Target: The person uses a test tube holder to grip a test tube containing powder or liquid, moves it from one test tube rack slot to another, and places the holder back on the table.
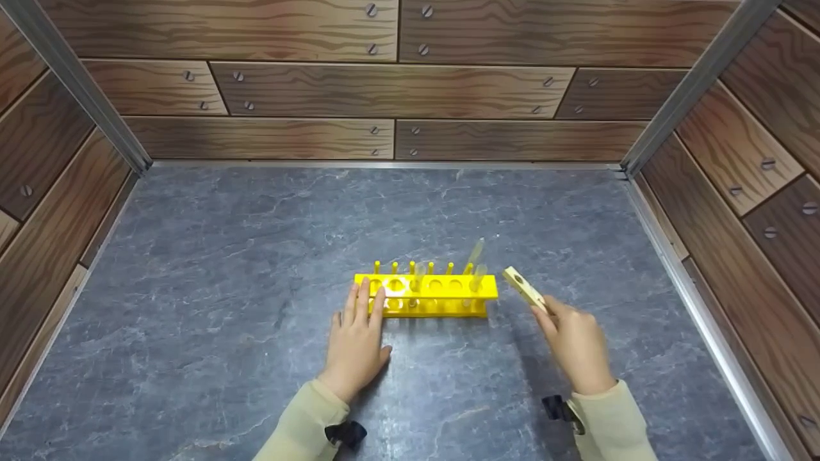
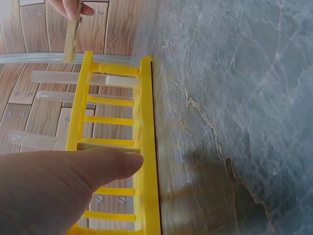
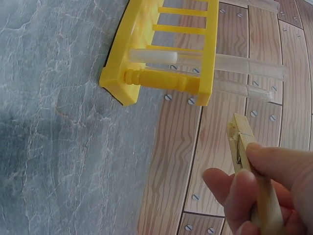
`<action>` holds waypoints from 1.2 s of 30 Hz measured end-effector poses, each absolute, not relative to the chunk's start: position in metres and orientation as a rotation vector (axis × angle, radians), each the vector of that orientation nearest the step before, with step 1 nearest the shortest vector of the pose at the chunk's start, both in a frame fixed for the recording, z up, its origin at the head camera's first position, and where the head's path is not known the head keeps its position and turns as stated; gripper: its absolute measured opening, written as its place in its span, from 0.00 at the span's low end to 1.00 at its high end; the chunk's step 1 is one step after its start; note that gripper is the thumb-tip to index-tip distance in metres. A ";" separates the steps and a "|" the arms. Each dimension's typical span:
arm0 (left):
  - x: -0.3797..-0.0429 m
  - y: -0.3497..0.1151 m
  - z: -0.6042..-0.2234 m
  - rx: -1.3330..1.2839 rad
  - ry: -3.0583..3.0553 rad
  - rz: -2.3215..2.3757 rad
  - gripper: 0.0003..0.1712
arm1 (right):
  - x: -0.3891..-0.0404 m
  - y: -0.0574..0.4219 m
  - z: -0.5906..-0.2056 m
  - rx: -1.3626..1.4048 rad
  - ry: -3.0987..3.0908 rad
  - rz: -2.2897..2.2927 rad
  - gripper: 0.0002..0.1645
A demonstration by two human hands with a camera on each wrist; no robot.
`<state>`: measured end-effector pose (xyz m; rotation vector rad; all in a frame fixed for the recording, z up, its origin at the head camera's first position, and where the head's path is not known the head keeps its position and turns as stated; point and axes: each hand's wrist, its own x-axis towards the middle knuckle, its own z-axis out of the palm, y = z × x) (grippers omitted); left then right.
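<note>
A yellow test tube rack (image 1: 490, 286) stands on the grey marbled surface. My left hand (image 1: 354, 349) rests its straight fingers on the rack's left end; in the left wrist view its thumb (image 2: 110, 164) overlaps the rack's front. Clear test tubes (image 1: 479, 278) rise from the rack, two towards the right end and one near the middle. White material (image 3: 154, 56) shows low in a right-end tube in the right wrist view. To the right of the rack, my right hand (image 1: 580, 346) grips a wooden test tube holder (image 1: 525, 289), its tip pointing up and left, apart from the tubes.
Wood-patterned panels (image 1: 391, 89) enclose the surface at the back and both sides. Metal rails (image 1: 724, 326) run along its edges. A row of yellow pegs (image 1: 431, 267) stands along the rack's far side. Black bands circle both wrists over pale sleeves.
</note>
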<state>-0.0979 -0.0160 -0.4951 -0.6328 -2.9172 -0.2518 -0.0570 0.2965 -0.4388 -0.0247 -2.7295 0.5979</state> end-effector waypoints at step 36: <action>-0.098 -0.016 -0.494 -0.635 -2.899 -0.266 0.59 | -0.060 0.301 -0.450 -0.043 -2.779 0.592 0.09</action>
